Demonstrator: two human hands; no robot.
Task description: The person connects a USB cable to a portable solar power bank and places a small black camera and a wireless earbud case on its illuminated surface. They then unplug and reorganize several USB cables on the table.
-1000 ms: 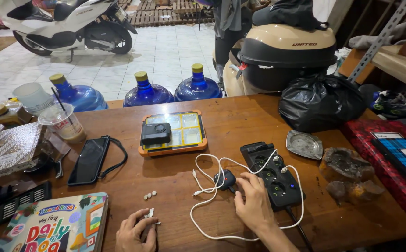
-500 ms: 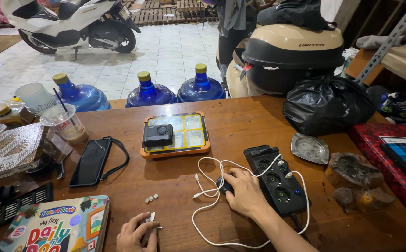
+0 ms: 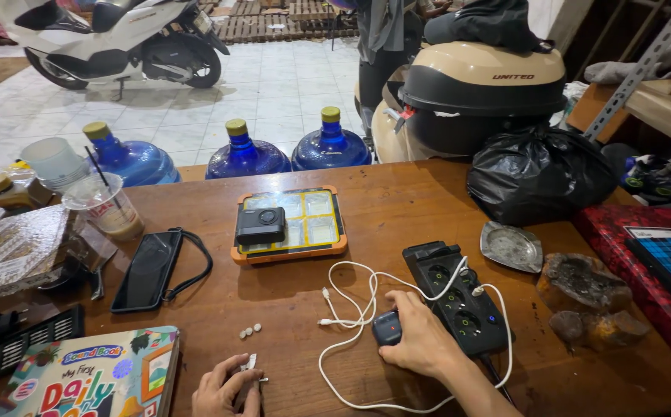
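Head view, looking down at a brown wooden table. Your right hand is curled around a small dark rounded device, fingers closed on its right side as it rests on the table. A white cable loops around it, lying just left of a black power strip; the hand's knuckles touch the strip's near edge. Your left hand, at the bottom edge, is closed on a small pale object, possibly a folded bit of metal or paper, too small to tell. Three small silver button cells lie just above that hand. A colourful children's book sits to its left. Further back are a black phone with a strap, an orange-rimmed tray bearing a small black camera, and a lidded iced drink cup. To the right sit a metal ashtray and a black plastic bag.
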